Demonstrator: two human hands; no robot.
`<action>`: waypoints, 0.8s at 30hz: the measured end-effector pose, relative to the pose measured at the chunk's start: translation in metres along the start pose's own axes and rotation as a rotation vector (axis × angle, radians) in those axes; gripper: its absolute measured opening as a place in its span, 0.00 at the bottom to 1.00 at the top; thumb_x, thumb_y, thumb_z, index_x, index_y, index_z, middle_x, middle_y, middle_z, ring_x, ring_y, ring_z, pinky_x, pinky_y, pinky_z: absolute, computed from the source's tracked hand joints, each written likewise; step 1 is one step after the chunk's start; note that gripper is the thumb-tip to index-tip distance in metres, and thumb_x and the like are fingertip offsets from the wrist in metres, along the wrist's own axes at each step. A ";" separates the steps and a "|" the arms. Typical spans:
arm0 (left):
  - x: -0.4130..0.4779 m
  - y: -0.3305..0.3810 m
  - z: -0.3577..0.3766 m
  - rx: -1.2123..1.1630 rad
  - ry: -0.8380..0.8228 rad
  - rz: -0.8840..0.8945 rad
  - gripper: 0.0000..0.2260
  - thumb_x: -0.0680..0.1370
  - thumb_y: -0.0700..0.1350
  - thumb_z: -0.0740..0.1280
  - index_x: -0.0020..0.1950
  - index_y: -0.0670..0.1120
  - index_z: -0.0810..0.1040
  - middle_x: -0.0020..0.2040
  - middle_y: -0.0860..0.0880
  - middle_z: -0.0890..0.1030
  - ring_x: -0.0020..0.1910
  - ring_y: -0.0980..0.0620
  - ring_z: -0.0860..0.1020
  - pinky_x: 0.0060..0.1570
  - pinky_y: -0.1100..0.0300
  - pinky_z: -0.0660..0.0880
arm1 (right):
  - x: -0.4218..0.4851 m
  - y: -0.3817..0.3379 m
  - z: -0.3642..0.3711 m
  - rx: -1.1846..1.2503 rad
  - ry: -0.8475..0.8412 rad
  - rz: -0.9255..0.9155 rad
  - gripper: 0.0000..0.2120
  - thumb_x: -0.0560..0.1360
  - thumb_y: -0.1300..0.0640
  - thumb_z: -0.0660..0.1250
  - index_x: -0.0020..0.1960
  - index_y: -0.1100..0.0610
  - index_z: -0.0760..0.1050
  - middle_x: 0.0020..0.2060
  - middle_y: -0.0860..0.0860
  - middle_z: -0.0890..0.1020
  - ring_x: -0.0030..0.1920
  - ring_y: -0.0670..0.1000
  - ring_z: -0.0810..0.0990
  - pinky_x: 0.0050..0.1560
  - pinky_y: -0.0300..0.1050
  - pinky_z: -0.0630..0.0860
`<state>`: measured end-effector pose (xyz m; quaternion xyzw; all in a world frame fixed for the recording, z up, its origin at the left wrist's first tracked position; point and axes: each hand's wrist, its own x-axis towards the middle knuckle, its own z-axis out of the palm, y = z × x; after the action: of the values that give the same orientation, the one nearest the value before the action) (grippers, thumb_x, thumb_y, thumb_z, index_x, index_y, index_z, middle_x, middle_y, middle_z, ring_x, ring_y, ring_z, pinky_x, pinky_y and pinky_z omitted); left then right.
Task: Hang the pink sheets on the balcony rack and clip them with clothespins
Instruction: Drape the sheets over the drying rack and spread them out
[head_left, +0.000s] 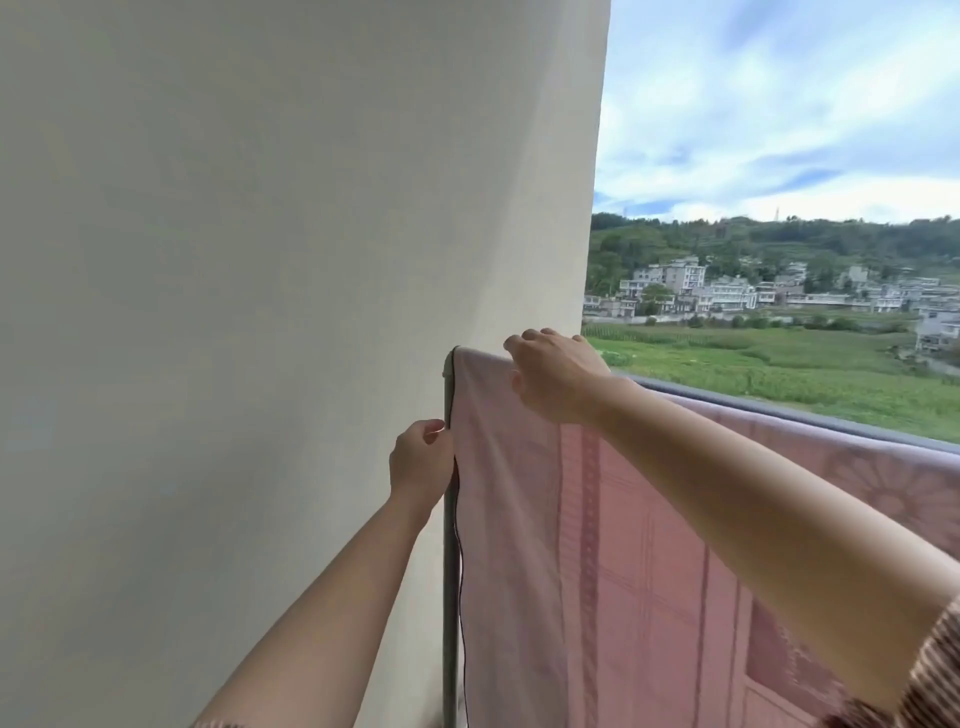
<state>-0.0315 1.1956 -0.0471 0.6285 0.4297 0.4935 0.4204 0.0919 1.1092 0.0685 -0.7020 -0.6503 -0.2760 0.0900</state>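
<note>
We see the pink sheet (649, 545) draped over the grey rack (451, 571); our left hand (421, 460) pinches its side edge, our right hand (558, 376) curls over the top, apparently gripping cloth.

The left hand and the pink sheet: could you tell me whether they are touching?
Touching. In the head view, the left hand closes its fingers on the dark-trimmed side edge of the pink sheet, beside the grey rack post.
</note>
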 end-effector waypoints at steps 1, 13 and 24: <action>0.013 -0.002 0.001 -0.035 -0.026 0.011 0.13 0.75 0.45 0.62 0.58 0.47 0.78 0.50 0.52 0.81 0.49 0.50 0.78 0.46 0.59 0.72 | 0.011 -0.001 0.003 0.021 -0.013 0.038 0.09 0.78 0.59 0.56 0.55 0.58 0.72 0.56 0.56 0.78 0.57 0.58 0.75 0.48 0.50 0.67; 0.078 -0.036 0.014 -0.085 -0.408 0.254 0.13 0.74 0.49 0.66 0.36 0.41 0.74 0.29 0.48 0.72 0.29 0.52 0.70 0.33 0.57 0.68 | 0.068 -0.025 0.028 0.221 0.018 0.304 0.09 0.74 0.63 0.61 0.44 0.61 0.80 0.42 0.56 0.83 0.42 0.56 0.80 0.44 0.53 0.80; 0.103 -0.057 -0.021 -0.153 -0.870 0.200 0.10 0.77 0.51 0.66 0.46 0.47 0.84 0.43 0.55 0.85 0.43 0.59 0.83 0.45 0.68 0.77 | 0.079 -0.025 0.032 0.138 0.114 0.326 0.07 0.75 0.65 0.62 0.46 0.61 0.79 0.43 0.57 0.82 0.43 0.58 0.80 0.45 0.59 0.80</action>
<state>-0.0443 1.3122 -0.0717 0.7831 0.1127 0.2521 0.5573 0.0765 1.1961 0.0757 -0.7736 -0.5392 -0.2518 0.2180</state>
